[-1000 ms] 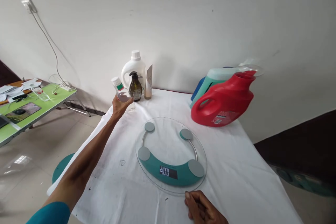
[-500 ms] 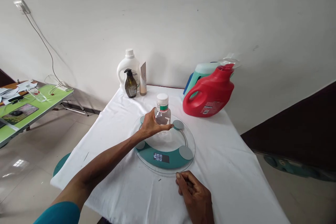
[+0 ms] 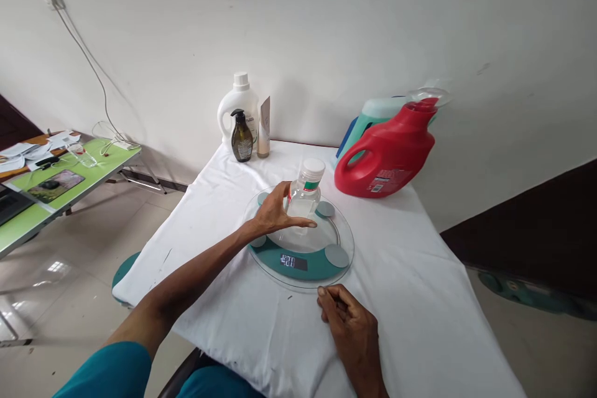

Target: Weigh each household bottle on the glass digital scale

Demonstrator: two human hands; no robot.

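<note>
My left hand is wrapped around a clear bottle with a white cap and a green label. The bottle leans to the right over a round glass bathroom scale; whether its base touches the glass is hard to tell. The scale's lit display reads what looks like zeros. Close to the scale's front edge, my right hand rests on the white cloth, its fingers curled and thumb against the index finger, with nothing visible in it.
A red jug lies tilted at the back right, with a teal container behind it. At the back left stand a white jug, a dark pump bottle and a beige tube. A green table is farther left.
The bottle has gone from upright to tilted right, still in my left hand. My right hand keeps its curled pose. The whole view has shifted slightly.
</note>
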